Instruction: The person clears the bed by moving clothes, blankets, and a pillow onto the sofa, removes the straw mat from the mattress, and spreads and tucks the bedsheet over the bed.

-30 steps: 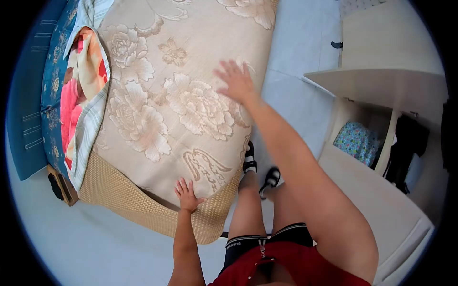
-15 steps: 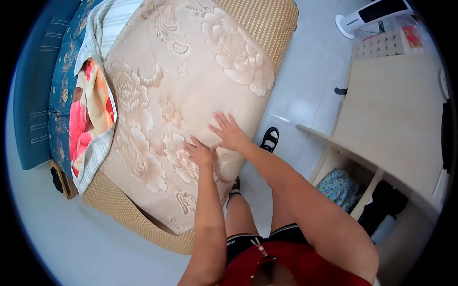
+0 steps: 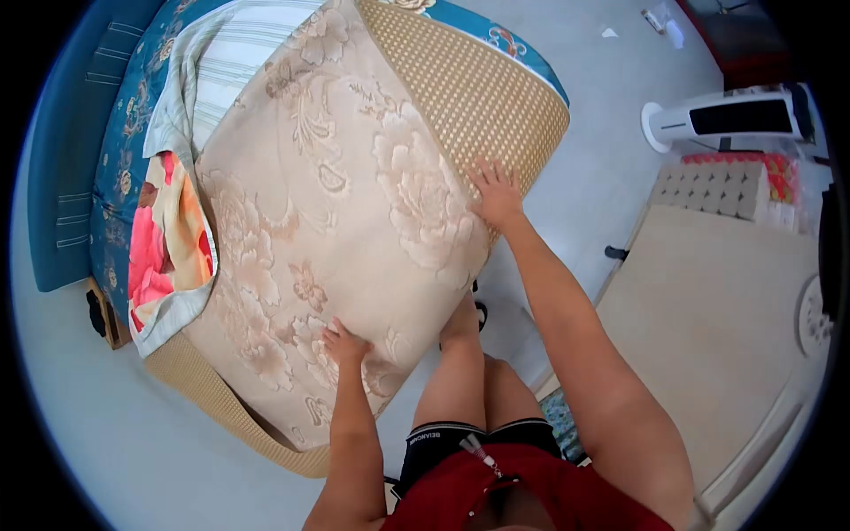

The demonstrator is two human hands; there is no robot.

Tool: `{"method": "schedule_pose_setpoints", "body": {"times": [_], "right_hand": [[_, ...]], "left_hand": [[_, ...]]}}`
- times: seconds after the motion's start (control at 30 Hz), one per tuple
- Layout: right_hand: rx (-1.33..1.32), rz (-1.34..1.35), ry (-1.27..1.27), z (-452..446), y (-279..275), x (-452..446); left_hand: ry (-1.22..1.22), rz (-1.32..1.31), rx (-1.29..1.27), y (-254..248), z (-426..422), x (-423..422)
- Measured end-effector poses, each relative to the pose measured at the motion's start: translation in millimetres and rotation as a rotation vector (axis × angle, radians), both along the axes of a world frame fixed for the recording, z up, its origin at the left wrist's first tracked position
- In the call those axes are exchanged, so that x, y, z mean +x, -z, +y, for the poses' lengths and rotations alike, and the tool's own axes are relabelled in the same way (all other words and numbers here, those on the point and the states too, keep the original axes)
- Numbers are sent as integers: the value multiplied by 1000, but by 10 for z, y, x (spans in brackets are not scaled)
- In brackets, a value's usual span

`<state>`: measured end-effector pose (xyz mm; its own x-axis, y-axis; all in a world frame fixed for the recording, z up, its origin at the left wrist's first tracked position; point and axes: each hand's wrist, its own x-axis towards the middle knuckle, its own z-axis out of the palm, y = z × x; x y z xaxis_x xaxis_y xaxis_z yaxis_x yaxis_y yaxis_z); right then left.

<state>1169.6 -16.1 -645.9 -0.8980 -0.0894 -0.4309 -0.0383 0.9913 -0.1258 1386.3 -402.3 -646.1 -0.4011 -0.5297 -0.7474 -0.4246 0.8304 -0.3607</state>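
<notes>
A beige floral cover lies askew over the bed, over a tan woven mat. My left hand rests on the cover near its lower part, fingers spread, holding nothing. Farther up on the right, my right hand lies with fingers apart where the cover's edge meets the mat. At the head side, a striped light cloth is folded back beside a pink, red and cream blanket.
A blue headboard borders the left. On the right are a pale cabinet top, a tufted box and a white appliance with a dark panel. Grey floor runs between bed and cabinet.
My hands have moved apart, the right one up and right to the mat's edge, the left one down and left. The view has shifted toward the foot of the bed.
</notes>
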Motion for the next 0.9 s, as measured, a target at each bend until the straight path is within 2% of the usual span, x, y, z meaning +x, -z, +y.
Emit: {"method": "schedule_pose_setpoints", "body": {"times": [0.03, 0.27, 0.3, 0.4, 0.43, 0.47, 0.53, 0.6, 0.63, 0.7, 0.73, 0.8, 0.87, 0.9], "right_hand": [[21, 19, 72, 107, 14, -216], [13, 290, 95, 720, 372, -1740], [-13, 327, 127, 822, 400, -1934], [-89, 400, 360, 1196, 526, -2386], [-113, 418, 454, 1318, 554, -2472], [-130, 384, 445, 1419, 549, -2543], [-169, 328, 429, 1594, 503, -2710], [-300, 278, 394, 1799, 554, -2812], [-391, 242, 409, 1892, 542, -2815], [-563, 160, 459, 2182, 654, -2852], [-757, -35, 556, 2383, 752, -2863], [-1142, -444, 750, 2763, 908, -2838], [-1112, -632, 827, 2911, 968, -2843], [-1239, -715, 921, 2932, 915, -2819]], "left_hand": [[-4, -22, -6, -34, 3, -26], [-60, -67, 133, 42, -305, -260], [-79, -64, 89, 68, -257, -383], [124, 594, 103, 376, 3, -861], [198, 777, 137, 65, 583, -1439], [223, 892, 272, -34, 1001, -1949], [277, 963, 489, -63, 1847, -2778], [289, 839, 584, 69, 2634, -3446], [206, 712, 501, 111, 3030, -3708], [26, 860, 355, 472, 3583, -4129], [-64, 929, 269, 585, 3801, -4285], [-172, 900, 48, 678, 4027, -4523], [-210, 931, -147, 833, 4169, -4756], [-183, 964, -220, 933, 4154, -4737]]}}
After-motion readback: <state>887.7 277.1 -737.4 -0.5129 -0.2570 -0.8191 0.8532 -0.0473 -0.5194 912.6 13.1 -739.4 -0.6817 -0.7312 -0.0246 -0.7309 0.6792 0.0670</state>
